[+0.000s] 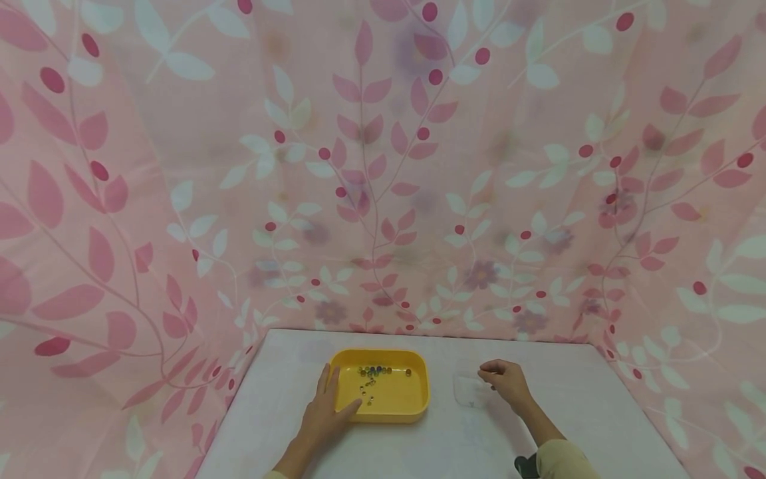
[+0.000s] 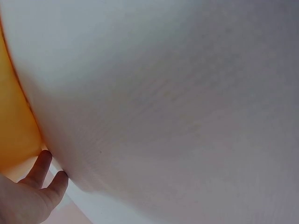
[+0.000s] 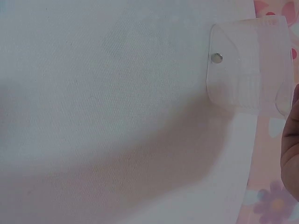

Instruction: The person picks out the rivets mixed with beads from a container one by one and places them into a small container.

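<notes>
A yellow tray (image 1: 413,392) on the white table holds several small beads (image 1: 372,374) near its far side. My left hand (image 1: 330,402) lies flat against the tray's left front corner, fingers straight and thumb over the rim. The left wrist view shows its fingers (image 2: 41,168) beside the tray's yellow wall (image 2: 14,126). A clear plastic pouch (image 1: 467,391) with a metal snap (image 3: 216,58) lies flat to the right of the tray. My right hand (image 1: 501,380) has its fingers curled at the pouch's far right corner. Whether they pinch the pouch (image 3: 250,70) is unclear.
The white table (image 1: 574,412) is walled on three sides by a pink leaf-patterned curtain (image 1: 383,166). The curtain hangs close to the table's left and right edges. A beige sleeve (image 1: 565,462) covers my right forearm.
</notes>
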### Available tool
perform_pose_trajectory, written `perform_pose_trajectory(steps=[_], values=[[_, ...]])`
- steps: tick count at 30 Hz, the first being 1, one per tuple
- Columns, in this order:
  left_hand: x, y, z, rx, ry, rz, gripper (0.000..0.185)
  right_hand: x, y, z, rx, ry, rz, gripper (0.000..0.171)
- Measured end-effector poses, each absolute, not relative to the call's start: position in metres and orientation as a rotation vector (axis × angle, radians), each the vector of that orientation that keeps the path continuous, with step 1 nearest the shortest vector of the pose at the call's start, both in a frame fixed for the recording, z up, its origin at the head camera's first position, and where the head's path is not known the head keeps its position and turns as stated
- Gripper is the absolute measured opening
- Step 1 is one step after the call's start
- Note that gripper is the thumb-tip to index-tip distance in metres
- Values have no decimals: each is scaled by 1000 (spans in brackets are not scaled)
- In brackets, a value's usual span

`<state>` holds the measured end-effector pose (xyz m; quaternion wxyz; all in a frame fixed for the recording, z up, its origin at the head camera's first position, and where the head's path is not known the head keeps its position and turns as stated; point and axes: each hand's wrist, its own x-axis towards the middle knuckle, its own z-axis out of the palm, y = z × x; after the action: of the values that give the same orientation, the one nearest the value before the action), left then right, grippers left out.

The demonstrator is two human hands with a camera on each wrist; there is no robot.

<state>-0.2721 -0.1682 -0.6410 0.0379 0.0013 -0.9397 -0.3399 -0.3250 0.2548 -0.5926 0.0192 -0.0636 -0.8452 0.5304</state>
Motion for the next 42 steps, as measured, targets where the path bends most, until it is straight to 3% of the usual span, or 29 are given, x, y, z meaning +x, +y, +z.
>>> perform_pose_trajectory(steps=[33, 42], values=[[-270, -169, -641, -13, -2868, -1044, 90, -327, 252, -592, -118, -2668, 1562, 16], [-270, -169, -640, -15, -2865, -1043, 88, -328, 251, -595, -69, -2698, 1477, 25]])
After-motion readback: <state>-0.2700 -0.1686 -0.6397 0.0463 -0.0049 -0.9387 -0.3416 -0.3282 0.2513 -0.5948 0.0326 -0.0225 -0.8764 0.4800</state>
